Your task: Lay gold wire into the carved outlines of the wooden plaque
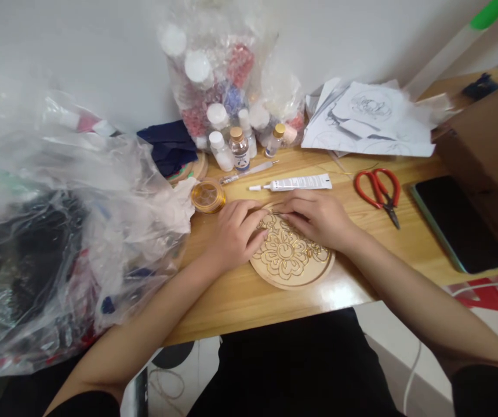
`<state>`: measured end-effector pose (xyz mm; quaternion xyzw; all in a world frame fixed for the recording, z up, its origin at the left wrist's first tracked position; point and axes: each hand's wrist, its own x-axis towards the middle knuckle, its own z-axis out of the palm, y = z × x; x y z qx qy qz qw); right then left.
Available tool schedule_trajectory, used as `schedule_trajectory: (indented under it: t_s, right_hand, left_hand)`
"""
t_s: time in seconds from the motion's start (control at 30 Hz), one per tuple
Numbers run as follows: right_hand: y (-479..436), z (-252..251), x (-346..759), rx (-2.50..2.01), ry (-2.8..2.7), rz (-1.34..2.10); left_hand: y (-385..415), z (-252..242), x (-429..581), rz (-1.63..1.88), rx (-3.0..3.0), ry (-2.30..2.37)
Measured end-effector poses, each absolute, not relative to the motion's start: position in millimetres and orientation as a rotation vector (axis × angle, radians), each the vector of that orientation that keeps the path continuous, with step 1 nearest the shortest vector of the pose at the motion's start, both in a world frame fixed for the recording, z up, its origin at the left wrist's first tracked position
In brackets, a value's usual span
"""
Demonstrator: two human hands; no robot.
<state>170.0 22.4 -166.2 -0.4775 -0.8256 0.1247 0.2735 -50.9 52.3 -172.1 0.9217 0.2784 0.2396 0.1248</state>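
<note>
A round pale wooden board (292,281) with a raised rim lies on the table, carrying a flower pattern (284,251) outlined in gold wire. My left hand (237,234) rests over its left edge, thumb and fingers apart, fingertips near the upper part of the pattern. From the right, my right hand (316,217) reaches over the upper edge with fingers closed together at the pattern. A thin bit shows at its fingertips, too small to name. Behind the hands lies a white glue tube (301,183). A spool of gold wire (208,196) sits left of the board.
Red-handled pliers (379,188) and a dark phone (460,223) lie to the right, beside a cardboard box (487,139). Small bottles (240,149), a bulging plastic bag (214,63) and sketch papers (366,119) stand behind. Clear plastic bags (122,231) crowd the left.
</note>
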Motion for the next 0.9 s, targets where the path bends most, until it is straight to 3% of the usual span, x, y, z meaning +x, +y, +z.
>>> schedule_trajectory:
  t_s: [0.9]
  right_hand:
    - [25.5,-165.9,167.6,-1.317,-2.272,0.381]
  left_hand:
    - [51.7,-171.9,-50.7,0.747,2.724,0.809]
